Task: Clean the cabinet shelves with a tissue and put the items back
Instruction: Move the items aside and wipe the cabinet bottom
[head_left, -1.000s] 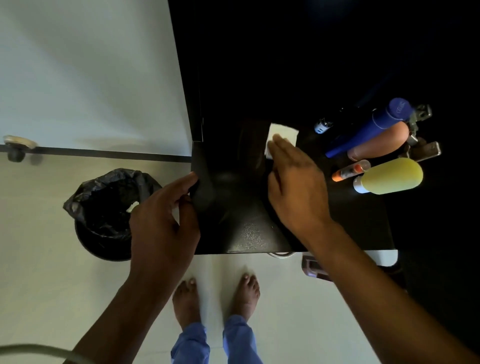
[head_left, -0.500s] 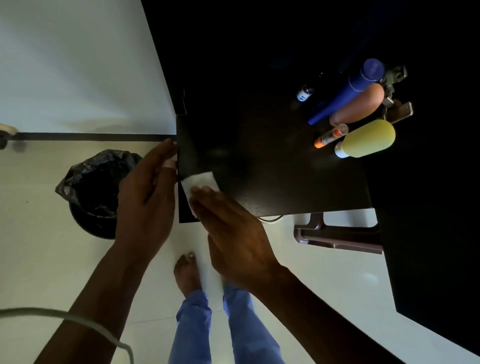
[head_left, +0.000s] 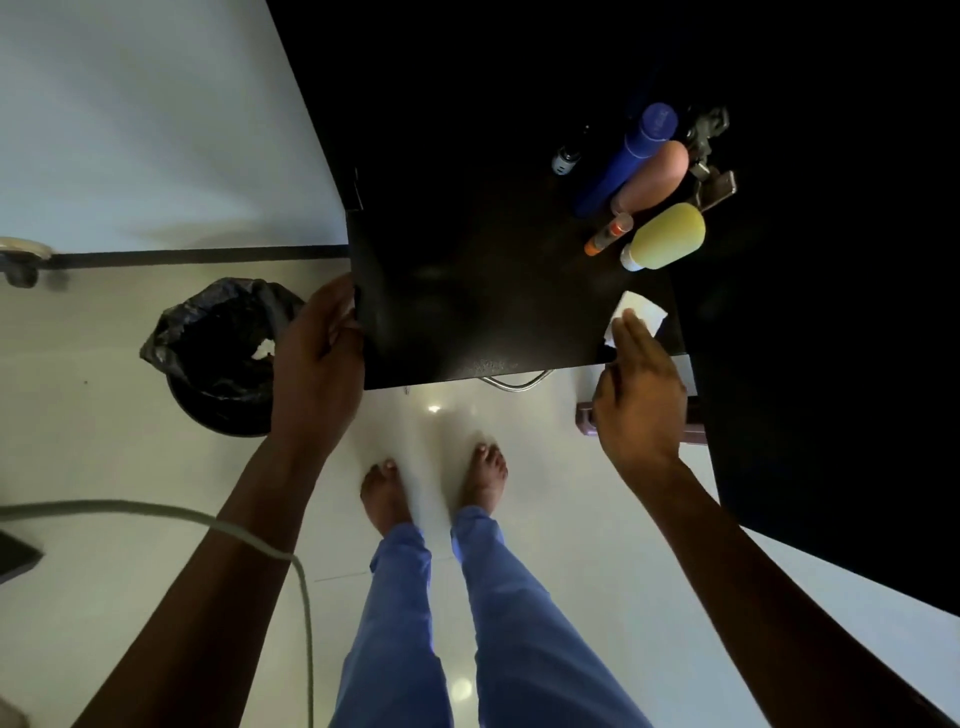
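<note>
So the tissue (head_left: 638, 318) is sitting flat at the front right corner of the dark shelf (head_left: 467, 291), and the right hand (head_left: 639, 395) has its fingers straight and pressed together on top of it, palm down, more pushing than gripping. It's a thin, soft, floppy bit of paper, basically weightless, so I'd say it'll bunch up or tear if dragged too hard; flat fingers across the middle looks like the right way to work it. The left hand (head_left: 319, 364) is curled around the shelf's front left edge, thumb side on top, steadying it. Bottles (head_left: 660, 241) and tubes are clustered at the back right corner, near the tissue but not touching. A bin (head_left: 218, 358) with a black liner stands on the floor just left of the shelf.
</note>
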